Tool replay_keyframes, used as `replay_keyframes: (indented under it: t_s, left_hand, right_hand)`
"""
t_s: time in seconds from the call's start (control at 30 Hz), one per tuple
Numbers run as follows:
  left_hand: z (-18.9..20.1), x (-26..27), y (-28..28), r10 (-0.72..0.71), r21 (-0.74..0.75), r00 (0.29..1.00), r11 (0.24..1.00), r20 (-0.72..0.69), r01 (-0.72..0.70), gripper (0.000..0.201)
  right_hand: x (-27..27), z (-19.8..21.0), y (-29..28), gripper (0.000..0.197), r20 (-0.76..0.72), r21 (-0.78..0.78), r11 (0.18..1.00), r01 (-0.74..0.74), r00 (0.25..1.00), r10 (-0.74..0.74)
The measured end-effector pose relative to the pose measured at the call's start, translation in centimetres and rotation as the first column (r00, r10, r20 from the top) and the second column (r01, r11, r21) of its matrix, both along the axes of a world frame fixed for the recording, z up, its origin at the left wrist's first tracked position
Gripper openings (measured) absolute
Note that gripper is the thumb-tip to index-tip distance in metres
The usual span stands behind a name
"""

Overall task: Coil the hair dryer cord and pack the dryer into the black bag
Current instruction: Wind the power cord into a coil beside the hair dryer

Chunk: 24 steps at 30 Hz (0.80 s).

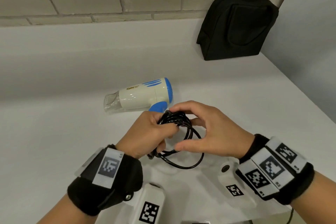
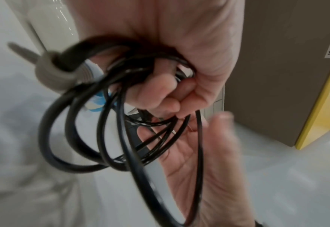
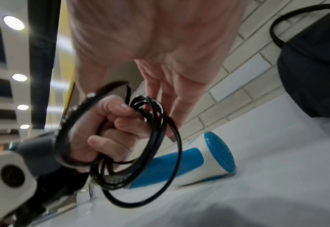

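A white and blue hair dryer (image 1: 138,96) (image 3: 199,156) lies on its side on the white counter (image 1: 54,123), nozzle to the left. Its black cord (image 1: 175,117) (image 2: 43,138) (image 3: 160,135) is gathered in several loops just in front of the handle. My left hand (image 1: 151,132) (image 2: 179,61) (image 3: 105,130) grips the bundle in a fist, with the grey plug (image 2: 51,73) (image 3: 37,147) sticking out below it. My right hand (image 1: 200,127) (image 2: 199,153) (image 3: 160,46) arches over the loops with straight fingers, its fingertips touching the top of the coil. The black bag (image 1: 236,27) (image 3: 311,69) stands upright at the back right.
A tiled wall (image 1: 91,2) runs behind the counter and a plain wall (image 1: 309,51) closes the right side by the bag. The counter's front edge is just under my wrists. A brown panel with a yellow edge (image 2: 276,76) shows in the left wrist view.
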State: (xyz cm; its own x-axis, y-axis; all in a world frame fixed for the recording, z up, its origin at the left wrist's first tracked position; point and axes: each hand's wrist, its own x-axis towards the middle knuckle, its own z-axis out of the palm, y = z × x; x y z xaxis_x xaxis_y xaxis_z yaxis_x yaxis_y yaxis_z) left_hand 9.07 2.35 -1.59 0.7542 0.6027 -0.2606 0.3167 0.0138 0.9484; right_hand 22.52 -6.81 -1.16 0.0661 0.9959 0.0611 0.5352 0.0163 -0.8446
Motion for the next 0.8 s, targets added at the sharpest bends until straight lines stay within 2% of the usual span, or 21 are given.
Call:
replay_keyframes:
  t_s: [0.1,0.17,0.23,0.33,0.43,0.5,0.63,0.73,0.8]
  left_hand:
    - [0.1,0.2,-0.2,0.019,0.015,0.999,1.000,-0.031,-0.019,0.036]
    - [0.2,0.2,-0.2,0.063,0.091,0.997,0.994,-0.037,-0.060,0.031]
    - [0.2,0.2,0.1,0.092,0.183,0.995,0.979,-0.030,-0.085,0.031]
    - [0.0,0.6,0.1,0.118,0.236,0.993,0.965,0.004,-0.116,0.038]
    - [-0.6,0.9,-0.5,0.154,0.291,0.987,0.943,0.043,-0.160,0.026]
    - [-1.0,0.8,-0.9,0.137,0.237,0.987,0.959,0.084,-0.153,0.015]
    - [-1.4,0.5,-1.1,0.059,0.084,0.983,0.994,0.176,-0.075,0.021]
    - [-1.5,0.5,-0.7,0.078,0.024,0.971,0.996,0.226,-0.086,0.019]
    - [-1.8,0.5,-0.5,0.133,0.028,0.957,0.989,0.256,-0.145,0.017]
  right_hand:
    - [-0.1,-0.4,0.8,0.036,0.110,0.048,0.997,0.054,0.992,-0.059]
    - [0.0,-0.7,0.9,0.029,0.082,0.054,0.994,0.090,0.992,-0.094]
    - [0.1,-1.1,0.8,0.031,-0.013,0.035,0.990,0.140,0.990,-0.139]
    - [0.1,-1.5,1.0,0.038,-0.221,-0.015,0.976,0.217,0.951,-0.215]
    - [0.3,-1.5,1.2,0.032,-0.329,-0.048,0.955,0.291,0.899,-0.291]
    - [0.4,-1.5,1.3,0.029,-0.332,-0.062,0.947,0.317,0.888,-0.319]
    - [0.1,-2.1,1.5,0.027,-0.353,-0.073,0.930,0.361,0.862,-0.363]
    - [0.0,-2.2,1.7,0.026,-0.438,-0.065,0.923,0.380,0.820,-0.369]
    - [-0.1,-2.0,1.7,0.025,-0.467,-0.046,0.916,0.398,0.802,-0.372]
